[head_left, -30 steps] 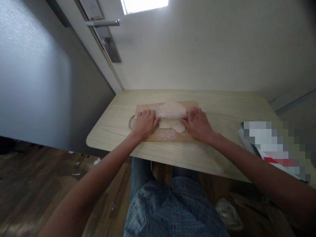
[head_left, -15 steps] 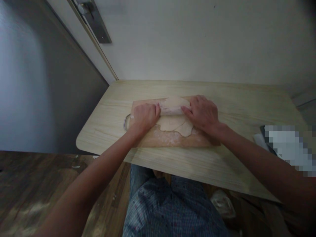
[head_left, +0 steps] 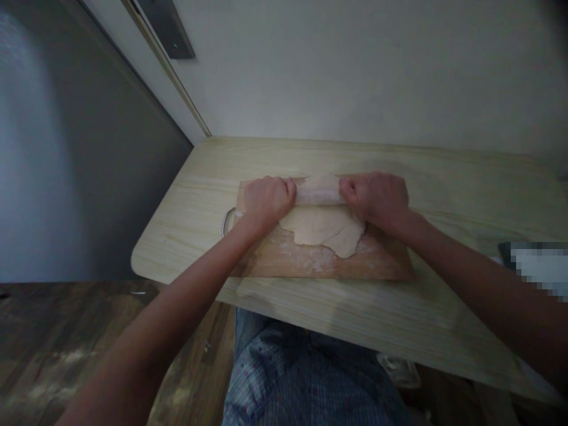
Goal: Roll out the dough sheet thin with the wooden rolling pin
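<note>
A pale, floury rolling pin (head_left: 318,196) lies across a thin, uneven sheet of dough (head_left: 326,228). My left hand (head_left: 271,200) is closed round the pin's left end, and my right hand (head_left: 376,198) is closed round its right end. Only the pin's middle shows between my fists. Beneath the dough is a wooden cutting board (head_left: 266,260), dusted with flour near its front edge. A metal loop handle (head_left: 227,222) sticks out from the board's left side. Dough shows both beyond the pin and on my side of it.
The board rests on a light wood-grain table (head_left: 177,231) that meets a white door (head_left: 355,89) at the back. At the right lies a dark-edged object (head_left: 504,253), mostly blurred out. A clear plastic container or bag (head_left: 399,370) is under the table's front edge.
My right fingers, more spread before, are now wrapped round the pin's end. More dough shows on the near side of the pin. The view has shifted slightly.
</note>
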{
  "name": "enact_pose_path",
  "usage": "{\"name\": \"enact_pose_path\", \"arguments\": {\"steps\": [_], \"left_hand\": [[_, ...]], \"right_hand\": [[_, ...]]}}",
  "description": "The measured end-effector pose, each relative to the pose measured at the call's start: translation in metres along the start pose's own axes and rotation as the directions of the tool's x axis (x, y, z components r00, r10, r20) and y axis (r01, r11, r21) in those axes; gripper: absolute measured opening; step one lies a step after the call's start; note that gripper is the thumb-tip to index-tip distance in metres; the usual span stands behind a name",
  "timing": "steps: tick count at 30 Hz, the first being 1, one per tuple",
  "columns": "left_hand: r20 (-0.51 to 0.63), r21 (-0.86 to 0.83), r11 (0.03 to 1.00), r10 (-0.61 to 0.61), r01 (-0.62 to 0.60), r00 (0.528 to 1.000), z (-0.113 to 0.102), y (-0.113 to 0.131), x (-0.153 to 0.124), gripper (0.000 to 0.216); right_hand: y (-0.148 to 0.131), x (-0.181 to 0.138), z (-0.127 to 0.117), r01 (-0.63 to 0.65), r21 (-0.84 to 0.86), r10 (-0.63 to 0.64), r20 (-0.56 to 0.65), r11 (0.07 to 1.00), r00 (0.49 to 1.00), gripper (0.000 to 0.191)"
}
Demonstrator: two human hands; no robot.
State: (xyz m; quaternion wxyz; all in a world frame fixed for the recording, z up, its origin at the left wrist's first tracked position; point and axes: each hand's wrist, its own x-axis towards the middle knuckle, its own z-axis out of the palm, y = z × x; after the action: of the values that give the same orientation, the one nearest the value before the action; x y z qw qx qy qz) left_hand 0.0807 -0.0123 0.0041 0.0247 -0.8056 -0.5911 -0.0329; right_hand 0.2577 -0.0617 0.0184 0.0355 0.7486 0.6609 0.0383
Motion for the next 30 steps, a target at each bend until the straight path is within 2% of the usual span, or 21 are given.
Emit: {"name": "enact_pose_path", "arguments": {"steps": [11, 15, 18, 21, 24, 30], "left_hand": [[-0.123, 0.005, 1.000, -0.005, 0.006, 0.992, 0.002, 0.005, -0.012, 0.057], [-0.166, 0.008, 1.000, 0.028, -0.027, 0.986, 0.004, 0.005, -0.021, 0.054], [-0.190, 0.028, 0.994, 0.105, -0.101, 0.976, 0.004, 0.003, -0.034, 0.049], [-0.235, 0.074, 0.984, 0.175, -0.162, 0.956, 0.005, 0.001, -0.050, 0.042], [-0.271, 0.115, 0.978, 0.198, -0.173, 0.942, 0.008, -0.001, -0.061, 0.039], [-0.267, 0.132, 0.974, 0.214, -0.185, 0.940, 0.010, -0.002, -0.061, 0.039]], "right_hand": [[-0.002, -0.008, 0.017, -0.057, 0.082, 0.070, -0.153, 0.995, 0.986, 0.056], [-0.003, -0.022, 0.018, 0.040, 0.069, -0.021, -0.253, 0.997, 0.967, 0.047], [-0.002, -0.036, 0.021, 0.093, 0.032, -0.078, -0.316, 0.995, 0.946, 0.041], [-0.001, -0.048, 0.026, 0.101, 0.005, -0.094, -0.336, 0.995, 0.937, 0.040], [0.000, -0.055, 0.030, 0.123, -0.014, -0.121, -0.334, 0.992, 0.935, 0.039], [0.003, -0.053, 0.031, 0.150, -0.029, -0.151, -0.319, 0.988, 0.936, 0.039]]}}
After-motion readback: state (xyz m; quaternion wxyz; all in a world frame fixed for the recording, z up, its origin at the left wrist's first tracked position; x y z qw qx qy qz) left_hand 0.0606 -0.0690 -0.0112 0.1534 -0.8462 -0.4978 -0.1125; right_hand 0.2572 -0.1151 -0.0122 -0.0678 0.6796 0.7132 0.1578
